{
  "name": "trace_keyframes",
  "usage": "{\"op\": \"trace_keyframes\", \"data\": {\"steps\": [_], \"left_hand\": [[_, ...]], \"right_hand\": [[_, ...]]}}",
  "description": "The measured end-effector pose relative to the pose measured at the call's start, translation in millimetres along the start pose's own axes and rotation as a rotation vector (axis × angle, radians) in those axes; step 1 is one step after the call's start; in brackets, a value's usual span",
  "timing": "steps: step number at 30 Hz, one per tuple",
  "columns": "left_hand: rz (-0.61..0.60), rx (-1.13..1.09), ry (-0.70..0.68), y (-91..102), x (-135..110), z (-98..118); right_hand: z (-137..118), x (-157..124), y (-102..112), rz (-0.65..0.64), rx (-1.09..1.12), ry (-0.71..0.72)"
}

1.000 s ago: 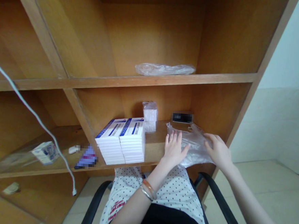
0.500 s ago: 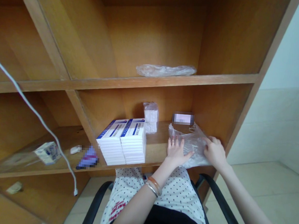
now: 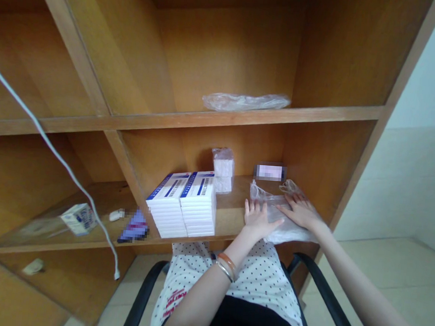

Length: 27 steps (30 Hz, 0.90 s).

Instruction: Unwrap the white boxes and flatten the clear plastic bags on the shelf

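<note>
A clear plastic bag (image 3: 285, 230) lies spread on the lower shelf, its crumpled handles toward the back. My left hand (image 3: 259, 219) rests flat on the bag's left side with fingers spread. Across its right part lies my right hand (image 3: 303, 212), palm down, fingers stretched toward the left. Left of the hands stand two stacks of white and blue boxes (image 3: 182, 205), side by side. Behind them is a small plastic-wrapped white pack (image 3: 223, 169). A blurred-out small item (image 3: 270, 172) sits at the back, beyond the bag.
Another folded plastic bag (image 3: 246, 102) lies on the upper shelf. In the left compartment are a small box (image 3: 79, 219), a white object (image 3: 116, 215) and a purple packet (image 3: 134, 226). A white cable (image 3: 64, 162) hangs in front. Black chair armrests (image 3: 143, 297) flank my lap.
My right hand has moved left and flattened onto the bag, from the bag's right edge where its fingers were bent. The left hand stays in place. The view has shifted slightly.
</note>
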<state>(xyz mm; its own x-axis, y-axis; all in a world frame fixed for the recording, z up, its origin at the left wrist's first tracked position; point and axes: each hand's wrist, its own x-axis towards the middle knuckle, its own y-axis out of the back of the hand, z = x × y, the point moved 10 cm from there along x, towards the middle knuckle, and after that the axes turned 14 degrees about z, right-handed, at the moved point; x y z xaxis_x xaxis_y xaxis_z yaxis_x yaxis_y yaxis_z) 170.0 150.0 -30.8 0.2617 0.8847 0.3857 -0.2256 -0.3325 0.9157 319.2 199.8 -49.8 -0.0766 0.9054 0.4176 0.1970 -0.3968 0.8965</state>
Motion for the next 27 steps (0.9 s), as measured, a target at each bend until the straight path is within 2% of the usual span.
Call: {"op": "trace_keyframes", "data": {"steps": [3, 5, 9, 11, 13, 15, 18, 20, 24, 27], "left_hand": [[0.023, 0.084, 0.046, 7.0, 8, -11], [0.092, 0.145, 0.060, 20.0, 14, -13], [0.318, 0.160, 0.041, 53.3, 20, 2], [0.369, 0.120, -0.009, 57.4, 22, 15], [0.344, 0.075, -0.068, 49.0, 27, 26], [0.243, 0.047, -0.068, 30.2, 33, 27], [0.011, 0.061, 0.059, -4.1, 41, 5], [-0.065, 0.083, 0.124, -14.0, 44, -8], [0.001, 0.116, 0.135, -0.1, 45, -11], [0.073, 0.115, 0.107, 14.1, 38, 4]], "right_hand": [[5, -1, -1, -0.012, -0.011, 0.001], [4, -1, -2, -0.018, -0.011, 0.001], [4, 0, -5, -0.027, -0.012, -0.004], [4, 1, -6, -0.027, -0.018, 0.003], [4, 1, -6, -0.028, -0.028, 0.014], [4, 0, -7, -0.038, -0.038, 0.016], [4, 0, -6, -0.054, -0.037, 0.004], [4, -1, -5, -0.051, -0.029, 0.004], [3, 0, -3, -0.029, -0.024, 0.012], [2, 0, -3, -0.013, -0.033, 0.017]]}}
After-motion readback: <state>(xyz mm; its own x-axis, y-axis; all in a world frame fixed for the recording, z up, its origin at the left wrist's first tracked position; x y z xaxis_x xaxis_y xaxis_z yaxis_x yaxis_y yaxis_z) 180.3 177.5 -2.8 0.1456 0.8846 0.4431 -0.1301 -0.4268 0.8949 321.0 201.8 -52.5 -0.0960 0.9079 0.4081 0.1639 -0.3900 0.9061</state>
